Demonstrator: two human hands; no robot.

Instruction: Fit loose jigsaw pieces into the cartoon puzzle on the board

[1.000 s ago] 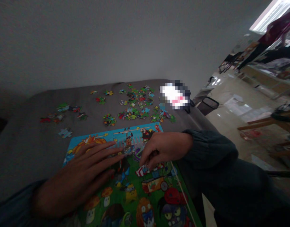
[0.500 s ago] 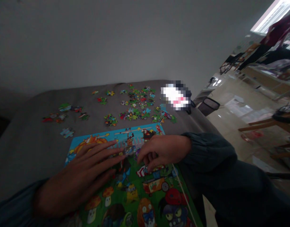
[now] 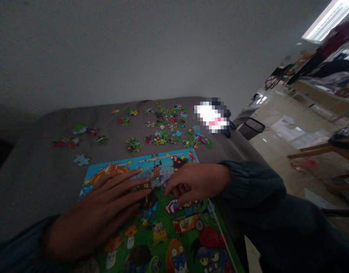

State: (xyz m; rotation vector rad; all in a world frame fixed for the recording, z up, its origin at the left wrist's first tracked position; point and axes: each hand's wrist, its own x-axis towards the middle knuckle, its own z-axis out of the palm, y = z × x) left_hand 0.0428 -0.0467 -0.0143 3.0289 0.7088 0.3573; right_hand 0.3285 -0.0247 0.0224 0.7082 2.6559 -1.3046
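Note:
A colourful cartoon jigsaw puzzle [image 3: 188,223] with a blue top strip and green lower part lies on the grey cloth before me. My left hand [image 3: 106,204] rests flat over its left side, palm down, fingers stretched to the right. Over the upper right part sits my right hand [image 3: 188,184], loosely curled, with the index fingertip down at the picture and the thumb apart from it. I see nothing between thumb and index finger. The surface beneath both hands is hidden. Beyond the puzzle's top edge lie loose jigsaw pieces [image 3: 165,117] in a heap.
More jigsaw pieces [image 3: 83,131] are scattered at the left, with a pale blue clump [image 3: 81,159] nearer the puzzle. A blurred-out white and dark object [image 3: 211,115] stands at the cloth's back right. A wall rises behind; furniture and a person [image 3: 334,47] are at the right.
Both hands stay almost where they were on the puzzle. The whole view has shifted very slightly.

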